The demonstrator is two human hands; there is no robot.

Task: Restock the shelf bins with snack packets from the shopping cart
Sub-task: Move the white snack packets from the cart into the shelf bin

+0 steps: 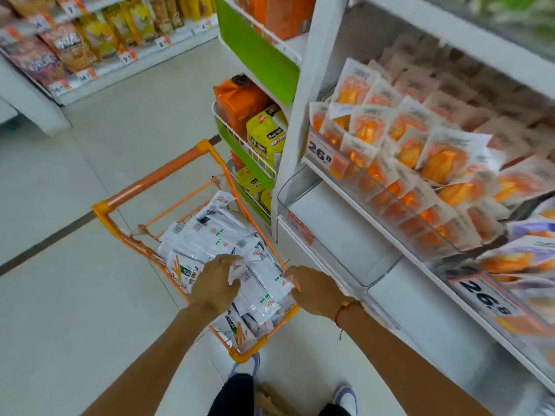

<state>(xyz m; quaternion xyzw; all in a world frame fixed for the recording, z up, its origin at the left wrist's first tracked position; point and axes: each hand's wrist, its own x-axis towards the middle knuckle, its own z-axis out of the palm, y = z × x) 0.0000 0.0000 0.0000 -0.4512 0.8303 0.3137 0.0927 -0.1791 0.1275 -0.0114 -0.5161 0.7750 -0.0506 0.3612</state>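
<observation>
While both hands are down in the cart (156,178), the step looks like gathering a bunch of packets (210,235) to lift out. Left hand (217,282) lies on top of the pile w/ fingers curled over a packet edge; right hand (312,291) pinches the end of a packet at the cart's near right rim. Packets fill the cart, white, mostly face down, a few w/ orange sticks showing.

To do it well: squeeze the stack from both sides so the slippery film doesn't fan out, keep them aligned same way up, take only what 2 hands can hold square, then swing right to the empty bin (339,235) on the lower shelf, just beside the cart.

Hard to tell: fingertips are buried among packets, so how many each hand has is unclear. Shelf (420,163) on the right is motion-blurred; price tags partly readable. The bin's back isn't visible. Cart's lower layers are hidden.
</observation>
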